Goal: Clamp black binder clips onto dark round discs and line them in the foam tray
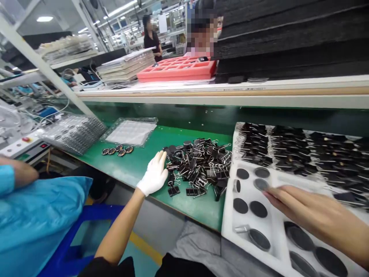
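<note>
My left hand (154, 173), in a white glove with fingertips that look bare, lies on the green bench top (138, 163). Its fingers stretch forward at the left edge of a heap of black binder clips (198, 165), close to a few black round pieces (172, 149). My bare right hand (308, 213) reaches over a white tray (228, 207). Thumb and fingers come together at the edge of a round black disc (261, 184) in the tray's upper left part. More black discs (258, 209) lie around it in the compartments.
Rows of binder clips (288, 148) fill the tray's far side. Several ring-like pieces (117, 150) and clear plastic trays (129, 132) lie leftward. A shelf edge (201, 96) crosses above, carrying a red tray (178, 73) and black sheets. A blue-clothed person (43, 219) is at left.
</note>
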Tool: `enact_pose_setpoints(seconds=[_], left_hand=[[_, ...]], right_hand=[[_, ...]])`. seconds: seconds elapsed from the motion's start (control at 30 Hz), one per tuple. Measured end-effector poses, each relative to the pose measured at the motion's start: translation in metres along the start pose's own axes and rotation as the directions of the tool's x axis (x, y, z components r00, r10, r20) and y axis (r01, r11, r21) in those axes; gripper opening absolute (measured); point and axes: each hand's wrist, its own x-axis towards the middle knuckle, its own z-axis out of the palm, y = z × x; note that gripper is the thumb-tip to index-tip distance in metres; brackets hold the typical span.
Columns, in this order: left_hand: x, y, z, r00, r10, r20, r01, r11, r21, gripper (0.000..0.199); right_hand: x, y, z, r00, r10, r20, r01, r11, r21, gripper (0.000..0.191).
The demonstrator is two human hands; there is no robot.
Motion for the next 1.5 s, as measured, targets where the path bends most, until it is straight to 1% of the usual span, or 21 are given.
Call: enact_pose_setpoints(seconds=[0.03, 0.1, 0.17, 0.23, 0.33, 0.4, 0.47, 0.5, 0.6, 0.73, 0.87, 0.97, 1.03, 1.1, 1.2, 1.23, 1.3, 1.33, 1.37, 1.43, 1.5], left_hand=[[0.004, -0.001, 0.005, 0.998, -0.019, -0.056, 0.017, 0.999, -0.041, 0.068], [0.011, -0.006, 0.012, 0.970, -0.133, -0.201, 0.115, 0.988, -0.100, 0.066], [0.014, -0.016, 0.013, 0.905, -0.267, -0.331, 0.241, 0.963, -0.119, 0.065], [0.015, -0.032, 0.005, 0.832, -0.360, -0.422, 0.352, 0.931, -0.100, 0.066], [0.014, -0.064, -0.023, 0.723, -0.457, -0.518, 0.519, 0.854, -0.030, 0.073], [0.015, -0.087, -0.043, 0.683, -0.542, -0.490, 0.668, 0.735, 0.118, 0.079], [0.017, -0.107, -0.059, 0.664, -0.619, -0.420, 0.742, 0.617, 0.264, 0.080], [0.019, -0.115, -0.064, 0.661, -0.643, -0.387, 0.750, 0.588, 0.304, 0.078], [0.026, -0.130, -0.069, 0.670, -0.664, -0.332, 0.742, 0.592, 0.314, 0.067], [0.031, -0.132, -0.067, 0.706, -0.652, -0.276, 0.705, 0.615, 0.353, 0.056], [0.031, -0.126, -0.067, 0.746, -0.630, -0.214, 0.659, 0.656, 0.368, 0.056], [0.027, -0.117, -0.064, 0.783, -0.595, -0.184, 0.615, 0.693, 0.376, 0.062], [0.021, -0.110, -0.061, 0.795, -0.575, -0.193, 0.601, 0.704, 0.378, 0.065], [0.014, -0.103, -0.057, 0.780, -0.586, -0.218, 0.622, 0.691, 0.368, 0.065], [0.008, -0.095, -0.054, 0.750, -0.622, -0.227, 0.659, 0.672, 0.338, 0.066], [0.007, -0.093, -0.054, 0.750, -0.627, -0.212, 0.659, 0.679, 0.324, 0.067], [0.008, -0.090, -0.056, 0.757, -0.632, -0.164, 0.650, 0.702, 0.291, 0.071], [0.009, -0.088, -0.057, 0.758, -0.637, -0.141, 0.648, 0.712, 0.271, 0.073], [0.010, -0.086, -0.058, 0.760, -0.639, -0.119, 0.646, 0.722, 0.248, 0.072], [0.012, -0.080, -0.059, 0.768, -0.635, -0.080, 0.637, 0.746, 0.194, 0.065], [0.015, -0.073, -0.060, 0.779, -0.624, -0.056, 0.626, 0.771, 0.121, 0.050]], right_hand=[[0.026, -0.005, 0.007, 0.993, -0.103, 0.050, 0.105, 0.994, -0.041, 0.025], [0.085, -0.020, 0.031, 0.985, -0.131, 0.114, 0.139, 0.988, -0.062, 0.029], [0.146, -0.039, 0.064, 0.953, -0.139, 0.268, 0.146, 0.989, -0.006, 0.033], [0.197, -0.057, 0.100, 0.890, -0.108, 0.442, 0.136, 0.990, -0.031, 0.032], [0.242, -0.075, 0.148, 0.868, -0.106, 0.486, 0.143, 0.989, -0.039, 0.028], [0.250, -0.078, 0.169, 0.851, -0.100, 0.515, 0.141, 0.989, -0.041, 0.022], [0.246, -0.076, 0.179, 0.839, -0.096, 0.535, 0.134, 0.990, -0.032, 0.021], [0.242, -0.073, 0.181, 0.837, -0.095, 0.539, 0.126, 0.992, -0.021, 0.023], [0.231, -0.066, 0.172, 0.848, -0.073, 0.525, 0.067, 0.997, 0.030, 0.036], [0.223, -0.054, 0.146, 0.884, 0.002, 0.467, -0.082, 0.985, 0.152, 0.038], [0.221, -0.048, 0.131, 0.905, 0.052, 0.421, -0.233, 0.890, 0.392, 0.051], [0.220, -0.052, 0.131, 0.909, 0.160, 0.386, -0.372, 0.730, 0.574, 0.045], [0.214, -0.056, 0.127, 0.886, 0.268, 0.378, -0.462, 0.578, 0.673, 0.038], [0.199, -0.060, 0.113, 0.852, 0.360, 0.381, -0.513, 0.422, 0.748, 0.032], [0.158, -0.063, 0.076, 0.799, 0.451, 0.398, -0.532, 0.222, 0.817, 0.027], [0.140, -0.064, 0.062, 0.771, 0.482, 0.416, -0.533, 0.133, 0.835, 0.026], [0.105, -0.068, 0.035, 0.662, 0.560, 0.499, -0.495, -0.173, 0.851, 0.030], [0.088, -0.072, 0.024, 0.611, 0.594, 0.524, -0.466, -0.266, 0.844, 0.036], [0.072, -0.076, 0.016, 0.564, 0.630, 0.535, -0.435, -0.324, 0.840, 0.041], [0.043, -0.090, 0.009, 0.505, 0.691, 0.518, -0.394, -0.350, 0.850, 0.045], [0.019, -0.110, 0.013, 0.499, 0.706, 0.502, -0.376, -0.345, 0.860, 0.042]])
